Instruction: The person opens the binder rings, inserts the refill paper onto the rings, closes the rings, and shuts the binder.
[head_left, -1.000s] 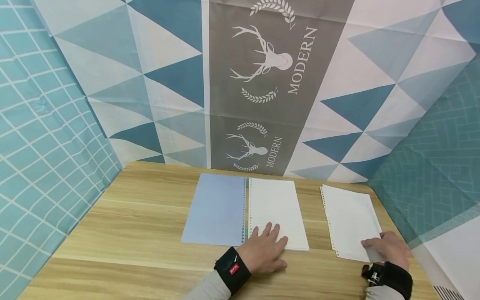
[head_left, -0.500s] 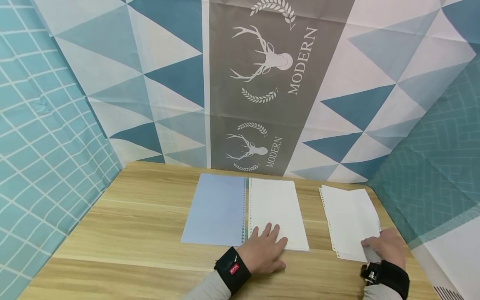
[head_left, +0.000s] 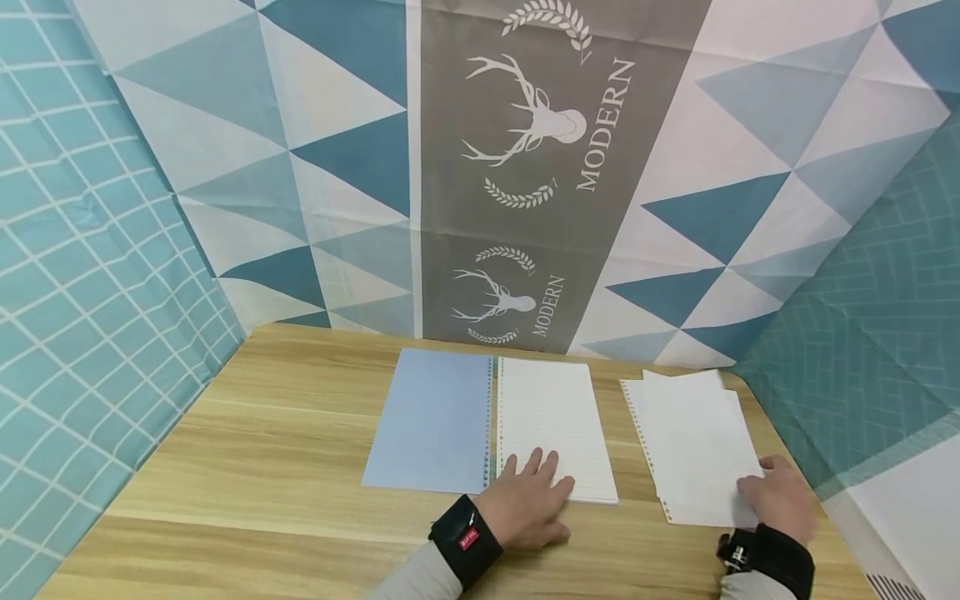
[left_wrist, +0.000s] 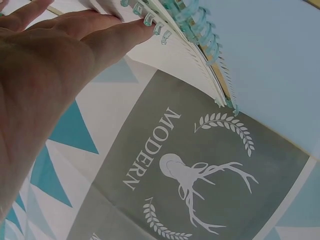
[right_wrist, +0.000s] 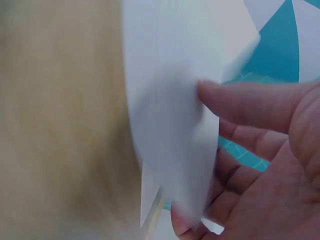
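Sheets (head_left: 697, 442) sit staggered at the frame's lower right, already apart from the notebook (head_left: 476, 421), open at lower centre. With our right hand (head_left: 780, 500) we pinch their right edge, thumb against fingers; our left hand (head_left: 525, 504) rests, fingers spread, on the notebook. Evening the edges looks unfinished to us.

The notebook cover (head_left: 431, 421) is pale blue, the ruled page (head_left: 551, 408) white, the loose sheets (head_left: 693, 442) white, the surface (head_left: 262, 467) wood-grained tan.
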